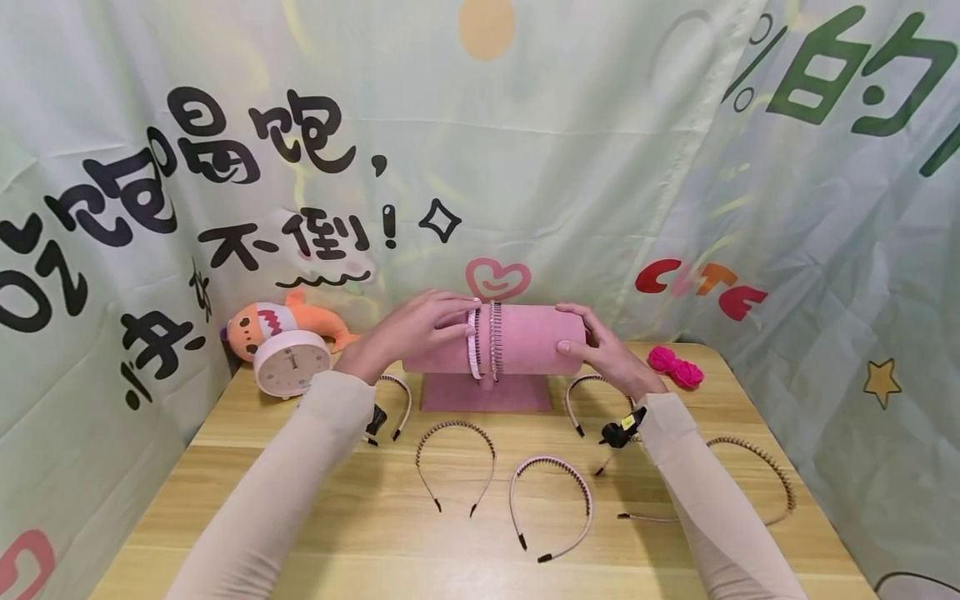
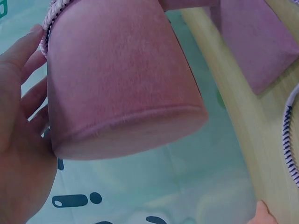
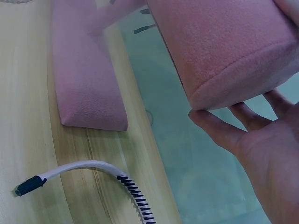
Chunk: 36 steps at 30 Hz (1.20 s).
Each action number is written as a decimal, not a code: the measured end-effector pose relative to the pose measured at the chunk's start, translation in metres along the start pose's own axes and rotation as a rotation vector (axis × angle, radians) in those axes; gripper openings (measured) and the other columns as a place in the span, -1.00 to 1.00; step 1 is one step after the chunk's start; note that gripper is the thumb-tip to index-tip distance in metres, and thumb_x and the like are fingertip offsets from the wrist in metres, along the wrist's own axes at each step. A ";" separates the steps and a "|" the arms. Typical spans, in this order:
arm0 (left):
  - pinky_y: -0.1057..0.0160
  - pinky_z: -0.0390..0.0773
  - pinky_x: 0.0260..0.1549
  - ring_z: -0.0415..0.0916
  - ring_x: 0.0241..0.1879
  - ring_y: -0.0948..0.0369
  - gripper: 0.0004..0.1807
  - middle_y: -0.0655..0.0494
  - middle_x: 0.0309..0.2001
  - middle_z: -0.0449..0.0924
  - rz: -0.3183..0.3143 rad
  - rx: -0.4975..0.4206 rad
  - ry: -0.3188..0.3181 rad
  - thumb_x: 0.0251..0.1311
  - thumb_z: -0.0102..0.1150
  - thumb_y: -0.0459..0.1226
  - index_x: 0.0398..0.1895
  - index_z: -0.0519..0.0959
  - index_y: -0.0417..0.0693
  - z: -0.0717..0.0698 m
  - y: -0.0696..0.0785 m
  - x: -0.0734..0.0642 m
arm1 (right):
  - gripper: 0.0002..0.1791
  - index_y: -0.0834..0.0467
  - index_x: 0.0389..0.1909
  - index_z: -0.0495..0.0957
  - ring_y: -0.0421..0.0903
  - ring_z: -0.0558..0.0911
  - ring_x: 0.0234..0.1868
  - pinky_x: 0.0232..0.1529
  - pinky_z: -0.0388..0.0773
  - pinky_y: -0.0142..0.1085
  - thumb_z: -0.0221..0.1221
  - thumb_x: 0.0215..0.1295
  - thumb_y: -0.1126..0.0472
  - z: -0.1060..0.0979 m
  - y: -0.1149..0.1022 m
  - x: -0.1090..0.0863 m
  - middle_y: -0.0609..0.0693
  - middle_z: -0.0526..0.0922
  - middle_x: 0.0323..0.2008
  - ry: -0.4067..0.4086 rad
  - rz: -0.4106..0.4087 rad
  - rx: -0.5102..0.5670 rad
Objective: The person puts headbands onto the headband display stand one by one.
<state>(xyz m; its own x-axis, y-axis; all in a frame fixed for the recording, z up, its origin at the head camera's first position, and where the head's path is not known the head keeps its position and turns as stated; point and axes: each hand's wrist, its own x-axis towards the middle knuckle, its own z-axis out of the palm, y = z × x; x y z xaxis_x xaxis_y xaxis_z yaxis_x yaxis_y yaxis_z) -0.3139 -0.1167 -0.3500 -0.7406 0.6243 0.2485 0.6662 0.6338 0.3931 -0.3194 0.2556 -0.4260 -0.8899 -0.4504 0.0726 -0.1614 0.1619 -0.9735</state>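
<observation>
A pink velvety headband stand [image 1: 536, 333], a horizontal roll on a flat base [image 1: 487, 393], stands at the table's back. Two toothed headbands are round its middle, a white one [image 1: 473, 354] on the left and a pale one [image 1: 497, 337] beside it. My left hand [image 1: 423, 327] reaches over the roll's left part, fairly straight fingertips touching the white headband. In the left wrist view that headband [image 2: 46, 35] is at the fingertips. My right hand [image 1: 609, 354] grips the roll's right end, thumb in front and fingers over the top.
Several loose headbands lie about the table, including one at front centre [image 1: 551, 508] and one left of it [image 1: 456, 467]. At the back left are a round clock [image 1: 291, 364] and an orange plush toy [image 1: 300, 318]. A bright pink bow [image 1: 675, 367] lies at right.
</observation>
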 end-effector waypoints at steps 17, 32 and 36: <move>-0.08 0.25 0.63 0.35 0.58 0.01 -0.44 0.11 0.54 0.53 -0.032 0.010 -0.010 0.63 0.16 0.04 0.58 0.50 0.16 0.006 0.008 0.010 | -0.27 -0.19 0.65 0.15 0.26 0.29 0.57 0.24 0.62 -0.30 0.21 0.62 0.23 -0.001 0.001 0.001 0.15 0.10 0.67 -0.002 -0.008 -0.003; -0.08 0.23 0.63 0.37 0.56 0.00 -0.55 0.10 0.46 0.61 -0.038 -0.021 0.070 0.66 0.11 -0.02 0.45 0.63 0.09 -0.002 -0.006 -0.006 | -0.27 -0.16 0.64 0.18 0.22 0.33 0.53 0.24 0.62 -0.28 0.23 0.60 0.23 0.000 0.003 0.001 0.15 0.17 0.63 0.013 -0.021 -0.009; -0.15 0.24 0.61 0.37 0.55 -0.03 -0.60 0.04 0.46 0.60 -0.067 -0.041 0.141 0.64 0.16 -0.07 0.39 0.68 0.07 -0.008 -0.021 -0.023 | -0.27 -0.18 0.64 0.17 0.23 0.32 0.55 0.24 0.62 -0.28 0.22 0.61 0.22 -0.001 0.004 0.001 0.14 0.16 0.64 0.008 -0.018 -0.016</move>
<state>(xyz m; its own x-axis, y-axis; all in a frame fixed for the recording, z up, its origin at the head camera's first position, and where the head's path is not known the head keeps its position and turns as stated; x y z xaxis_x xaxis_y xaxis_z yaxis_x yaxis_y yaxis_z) -0.3119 -0.1485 -0.3568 -0.7900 0.5096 0.3410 0.6131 0.6508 0.4478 -0.3215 0.2569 -0.4293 -0.8899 -0.4467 0.0923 -0.1847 0.1679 -0.9684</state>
